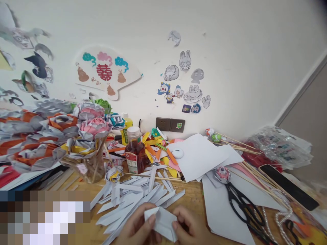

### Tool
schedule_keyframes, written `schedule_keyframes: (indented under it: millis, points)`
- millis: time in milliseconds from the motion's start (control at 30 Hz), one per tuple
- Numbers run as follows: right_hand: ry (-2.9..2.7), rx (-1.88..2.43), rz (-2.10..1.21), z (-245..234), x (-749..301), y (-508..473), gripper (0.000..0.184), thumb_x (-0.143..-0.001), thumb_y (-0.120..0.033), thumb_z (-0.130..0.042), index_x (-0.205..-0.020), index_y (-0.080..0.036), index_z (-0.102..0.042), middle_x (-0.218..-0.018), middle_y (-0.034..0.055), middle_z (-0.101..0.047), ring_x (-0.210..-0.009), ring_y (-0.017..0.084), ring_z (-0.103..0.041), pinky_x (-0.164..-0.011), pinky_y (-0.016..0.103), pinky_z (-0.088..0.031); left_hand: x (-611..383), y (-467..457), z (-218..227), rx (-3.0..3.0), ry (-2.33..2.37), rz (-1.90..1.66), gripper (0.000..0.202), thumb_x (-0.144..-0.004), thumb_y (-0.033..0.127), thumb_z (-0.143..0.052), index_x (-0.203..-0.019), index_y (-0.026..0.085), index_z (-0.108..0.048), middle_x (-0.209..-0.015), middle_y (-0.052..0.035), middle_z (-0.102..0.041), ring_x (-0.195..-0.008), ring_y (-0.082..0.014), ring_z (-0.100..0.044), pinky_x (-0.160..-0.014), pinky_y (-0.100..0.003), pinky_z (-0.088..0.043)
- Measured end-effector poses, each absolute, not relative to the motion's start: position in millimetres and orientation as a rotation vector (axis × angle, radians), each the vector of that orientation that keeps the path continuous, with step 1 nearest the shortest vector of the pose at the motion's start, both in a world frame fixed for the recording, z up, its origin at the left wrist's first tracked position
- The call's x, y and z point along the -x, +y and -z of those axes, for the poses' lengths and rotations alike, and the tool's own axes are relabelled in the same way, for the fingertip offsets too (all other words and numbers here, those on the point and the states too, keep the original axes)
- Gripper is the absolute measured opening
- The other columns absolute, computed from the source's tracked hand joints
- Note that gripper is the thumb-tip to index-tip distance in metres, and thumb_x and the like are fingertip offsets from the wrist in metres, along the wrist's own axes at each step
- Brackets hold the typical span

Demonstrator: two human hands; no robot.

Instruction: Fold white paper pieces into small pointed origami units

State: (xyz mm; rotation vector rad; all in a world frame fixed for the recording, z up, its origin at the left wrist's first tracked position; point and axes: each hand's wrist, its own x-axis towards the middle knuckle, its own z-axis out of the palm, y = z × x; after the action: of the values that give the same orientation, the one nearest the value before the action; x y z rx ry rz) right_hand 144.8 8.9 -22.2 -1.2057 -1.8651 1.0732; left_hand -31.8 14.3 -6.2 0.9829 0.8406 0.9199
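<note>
Between my two hands, low in the head view, is a small piece of folded white paper [163, 223]. My left hand [141, 223] pinches its left side, thumb on top. On the right edge, my right hand [186, 224] grips it between thumb and fingers. A crease and a raised flap show on the paper's upper left. Just beyond my hands lies a loose heap of folded white paper strips [127, 200] on the wooden table [196, 197]. Black-handled scissors [245, 207] rest on white sheets to the right.
Paper flowers [94, 126] crowd the left, some in a clear container [89, 166]. A bottle of dark liquid [135, 153] stands behind the strips. White sheets [199, 156], a white mouse [178, 154], thin sticks [263, 183], a phone [288, 187] and bead strings [281, 214] lie rightward.
</note>
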Motion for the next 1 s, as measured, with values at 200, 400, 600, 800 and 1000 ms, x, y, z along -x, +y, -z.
schedule_keyframes:
  millis: [200, 400, 600, 800, 1000]
  points:
    - [-1.740, 1.160, -1.074, 17.0, -148.5, 10.5, 0.019, -0.084, -0.030, -0.040, -0.089, -0.017, -0.053, -0.070, 0.0006, -0.050, -0.065, 0.016, -0.049, -0.061, 0.027, -0.039, 33.2, 21.9, 8.8, -0.974, 0.958, -0.881, 0.038, -0.060, 0.052, -0.065, -0.060, 0.016, -0.055, -0.046, 0.0038, -0.060, -0.044, -0.0105, -0.052, -0.043, -0.018, -0.040]
    - [-1.494, 1.101, -1.214, 19.4, -147.5, 14.8, 0.023, -0.083, -0.040, -0.046, -0.084, -0.018, -0.052, -0.067, -0.0008, -0.050, -0.062, 0.014, -0.047, -0.057, 0.025, -0.038, 30.5, 17.8, 4.0, -0.945, 0.991, -0.864, 0.042, -0.052, 0.052, -0.071, -0.074, 0.016, -0.063, -0.057, 0.0024, -0.065, -0.052, -0.0132, -0.058, -0.051, -0.023, -0.047]
    - [-1.347, 1.023, -1.356, 20.6, -144.5, 14.1, 0.025, -0.081, -0.044, -0.048, -0.081, -0.019, -0.049, -0.064, -0.0034, -0.047, -0.056, 0.012, -0.046, -0.051, 0.022, -0.038, 31.9, 18.1, 7.3, -1.042, 0.959, -0.803, 0.043, -0.060, 0.053, -0.065, -0.078, 0.014, -0.063, -0.048, 0.0025, -0.063, -0.042, -0.0117, -0.057, -0.044, -0.019, -0.041]
    - [-1.450, 0.981, -1.367, 21.6, -146.4, 13.3, 0.026, -0.080, -0.043, -0.052, -0.085, -0.018, -0.050, -0.067, -0.0019, -0.053, -0.055, 0.012, -0.051, -0.054, 0.024, -0.040, 32.8, 18.3, 14.9, -1.027, 0.939, -0.814, 0.043, -0.062, 0.054, -0.063, -0.082, 0.016, -0.062, -0.048, 0.0034, -0.063, -0.036, -0.0102, -0.055, -0.040, -0.019, -0.040]
    - [-1.453, 0.891, -1.442, 19.5, -146.0, 14.7, 0.028, -0.078, -0.046, -0.053, -0.084, -0.018, -0.049, -0.066, -0.0010, -0.058, -0.053, 0.012, -0.058, -0.048, 0.021, -0.039, 33.4, 17.3, 14.5, -0.962, 0.943, -0.848, 0.048, -0.060, 0.051, -0.067, -0.093, 0.017, -0.061, -0.046, 0.0031, -0.064, -0.034, -0.0108, -0.054, -0.039, -0.020, -0.041]
